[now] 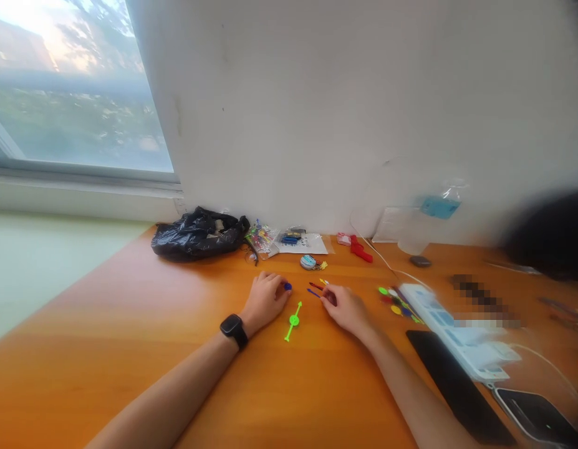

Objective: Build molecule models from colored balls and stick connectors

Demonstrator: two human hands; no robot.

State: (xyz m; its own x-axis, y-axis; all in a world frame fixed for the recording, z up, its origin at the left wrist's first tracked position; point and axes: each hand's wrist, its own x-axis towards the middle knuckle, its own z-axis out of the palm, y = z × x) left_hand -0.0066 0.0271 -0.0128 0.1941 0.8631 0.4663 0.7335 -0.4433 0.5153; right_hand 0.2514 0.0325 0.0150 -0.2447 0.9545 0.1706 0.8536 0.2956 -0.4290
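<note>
My left hand [269, 298], with a black watch at its wrist, is closed with a small blue disc [287, 286] at its thumb and fingertips. Facing it, my right hand [342, 305] pinches a slim blue arrow [313, 292] that points left. Just beyond those fingers are a red arrow [315, 285] and a yellow arrow [323, 281]; whether the hand touches them I cannot tell. On the table between my forearms lies a bright green arrow [287, 333] with a green disc [294, 320] at its middle.
Several coloured discs and arrows [395, 309] lie to the right, beside a white power strip [438, 324] and a black mat [450, 374]. A round tin [308, 262], small plastic bags [261, 236] and a black bag [195, 236] are farther back. A phone [534, 415] lies front right.
</note>
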